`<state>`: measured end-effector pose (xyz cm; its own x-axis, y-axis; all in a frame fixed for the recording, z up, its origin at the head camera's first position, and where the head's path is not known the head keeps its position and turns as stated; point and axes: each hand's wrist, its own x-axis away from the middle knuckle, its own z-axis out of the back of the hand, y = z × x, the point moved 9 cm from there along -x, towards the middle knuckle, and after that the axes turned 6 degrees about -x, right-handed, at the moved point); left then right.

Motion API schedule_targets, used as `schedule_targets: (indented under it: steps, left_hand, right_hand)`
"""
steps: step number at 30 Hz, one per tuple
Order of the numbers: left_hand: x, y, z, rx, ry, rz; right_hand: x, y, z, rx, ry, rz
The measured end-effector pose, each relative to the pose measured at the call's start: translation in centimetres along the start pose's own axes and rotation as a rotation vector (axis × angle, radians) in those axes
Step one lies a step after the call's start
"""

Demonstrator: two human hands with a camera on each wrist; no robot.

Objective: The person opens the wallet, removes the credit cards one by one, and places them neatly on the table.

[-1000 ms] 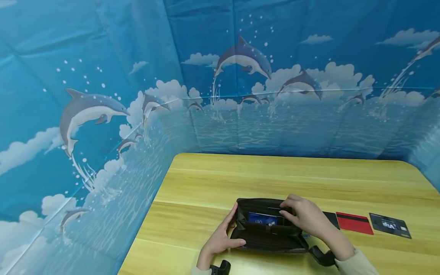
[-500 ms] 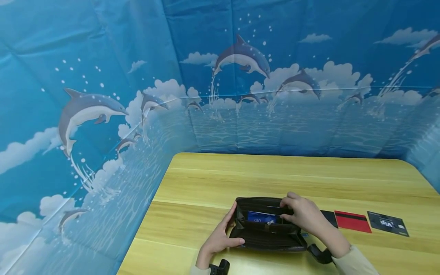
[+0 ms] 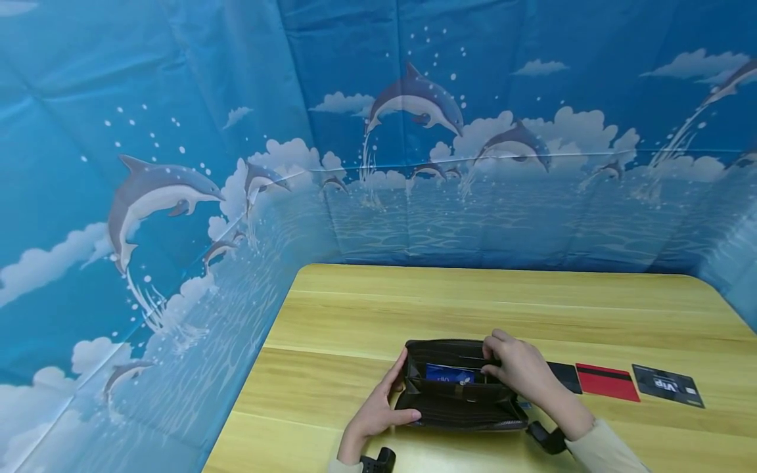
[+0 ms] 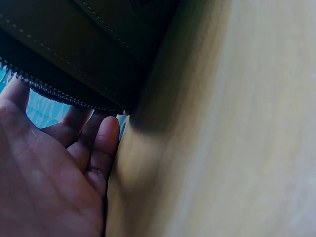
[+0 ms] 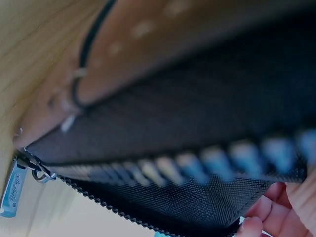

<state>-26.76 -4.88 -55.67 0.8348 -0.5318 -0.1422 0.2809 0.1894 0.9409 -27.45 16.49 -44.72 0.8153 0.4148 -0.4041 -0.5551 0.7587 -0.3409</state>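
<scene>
Little has shifted since a second ago: right hand (image 3: 517,371) has drawn slightly toward the rear wall of the black zip-around leather wallet (image 3: 458,387), and the blue card (image 3: 449,374) sits a touch deeper in its slot.

Wallet lies open on the yellow wood-grain table (image 3: 473,302), near the front edge, just left of the loose cards. Left hand (image 3: 378,410) braces its left end: thumb over the near flap, fingers straight against the side; the left wrist view shows those fingers (image 4: 101,148) loosely together beside the zipper edge. Right hand's fingers curl over the top rim and into the inner pocket; whether they pinch a card cannot be told. The right wrist view gives only blurred lining, zipper teeth and a pale blue zip tag (image 5: 12,190).

Judged progress: one blue card housed in the wallet. Three remain out, in a row to the right: a dark card (image 3: 564,376) partly behind the right wrist, a red card with a black stripe (image 3: 606,382), and a black card with white lettering (image 3: 667,385). So early, most still to do.

Surroundings: blue plastic backdrop printed with dolphins and clouds (image 3: 236,164), enclosing the table on three sides.
</scene>
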Motion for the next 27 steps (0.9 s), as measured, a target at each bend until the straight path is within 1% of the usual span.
schedule_targets:
  steps: [8, 14, 21, 25, 27]
  left_hand:
    - [0.0, 0.1, 0.1, 0.019, 0.004, -0.036]
    - [-0.1, 0.1, 0.0, 0.032, 0.000, -0.045]
    - [-0.2, 0.2, 0.0, 0.046, -0.009, -0.042]
    - [0.0, 2.0, 0.1, 0.056, -0.047, -0.027]
    - [0.0, 1.9, 0.1, 0.059, -0.044, -0.034]
  right_hand:
    - [-0.2, 0.3, -0.2, -0.043, -0.048, -0.043]
    - [-0.3, 0.7, -0.2, -0.099, -0.096, -0.076]
    - [-0.5, 1.1, -0.2, -0.135, -0.123, -0.099]
    - [-0.5, 1.2, -0.2, -0.121, -0.123, -0.096]
    - [-0.5, 1.2, -0.2, -0.107, -0.124, -0.095]
